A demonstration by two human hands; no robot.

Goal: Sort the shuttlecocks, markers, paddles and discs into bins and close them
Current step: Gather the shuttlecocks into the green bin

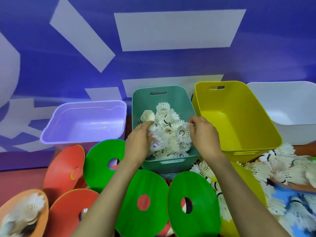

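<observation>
A teal bin (pixel 145 101) in the middle holds a heap of white shuttlecocks (pixel 168 132). My left hand (pixel 138 142) reaches into the bin from the left, fingers straight against the heap's side. My right hand (pixel 203 134) is over the bin's right rim, fingertips pinching the feathers of a shuttlecock at the heap's edge. More shuttlecocks (pixel 273 170) lie loose at the right. Green discs (pixel 193 204) and red discs (pixel 63 166) lie in front of the bins.
A purple bin (pixel 82 124) stands at the left, a yellow bin (pixel 239 117) right of the teal one, and a white bin (pixel 290 106) at far right. An orange disc (pixel 22 214) with shuttlecocks on it lies at bottom left. A blue wall rises behind.
</observation>
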